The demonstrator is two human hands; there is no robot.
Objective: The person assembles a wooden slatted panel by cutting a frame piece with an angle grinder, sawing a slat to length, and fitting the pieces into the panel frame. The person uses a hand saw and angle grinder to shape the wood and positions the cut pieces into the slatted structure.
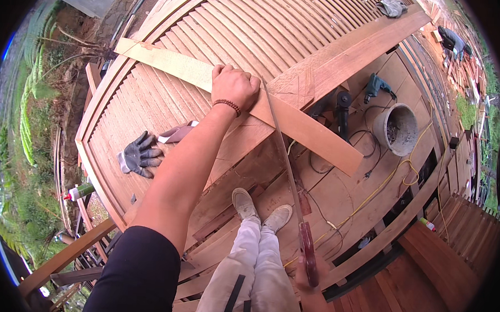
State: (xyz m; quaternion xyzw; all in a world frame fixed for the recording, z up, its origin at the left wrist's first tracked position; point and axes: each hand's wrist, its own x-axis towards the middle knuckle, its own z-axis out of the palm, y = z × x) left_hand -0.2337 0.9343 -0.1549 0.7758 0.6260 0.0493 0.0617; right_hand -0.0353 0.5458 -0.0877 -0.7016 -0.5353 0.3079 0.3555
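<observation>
A light wooden board (312,137) lies aslant across a slatted wooden panel (238,35), its right end sticking out past the panel's near edge. My left hand (234,88), with a beaded bracelet at the wrist, is closed over the board and presses on it. Just right of those knuckles, a handsaw (290,171) crosses the board with its blade. The saw's dark red handle is at the lower right, where my right hand (322,273) grips it; part of that hand is hidden behind the handle. How deep the blade sits in the wood I cannot tell.
A grey-black work glove (141,154) rests on the panel left of my forearm. On the plank floor to the right are a teal power drill (377,88), a black angle grinder (342,112), a bucket (395,129) and a yellow cord (365,203). My shoes stand below the board.
</observation>
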